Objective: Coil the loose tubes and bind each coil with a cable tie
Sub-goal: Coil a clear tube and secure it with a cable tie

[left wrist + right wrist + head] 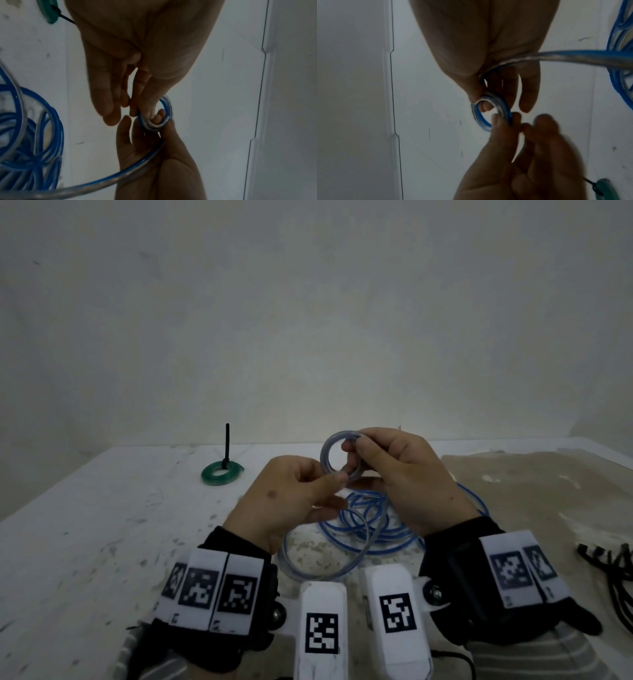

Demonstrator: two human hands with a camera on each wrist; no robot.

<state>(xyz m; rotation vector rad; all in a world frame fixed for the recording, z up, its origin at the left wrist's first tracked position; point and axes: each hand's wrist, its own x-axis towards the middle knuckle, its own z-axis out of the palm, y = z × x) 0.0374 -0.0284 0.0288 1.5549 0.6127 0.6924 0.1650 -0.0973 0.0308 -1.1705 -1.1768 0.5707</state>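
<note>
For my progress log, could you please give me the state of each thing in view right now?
Blue tube: mostly loose on the table, one end wound into a small coil, untied.
Green coil: finished, bound with a black cable tie, lying flat.
Spare cable ties: unused, lying at the right.
Left hand: pinches the coil.
Right hand: pinches the coil.

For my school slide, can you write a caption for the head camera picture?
Both hands, left hand and right hand, wind a blue tube into a small coil.
</note>
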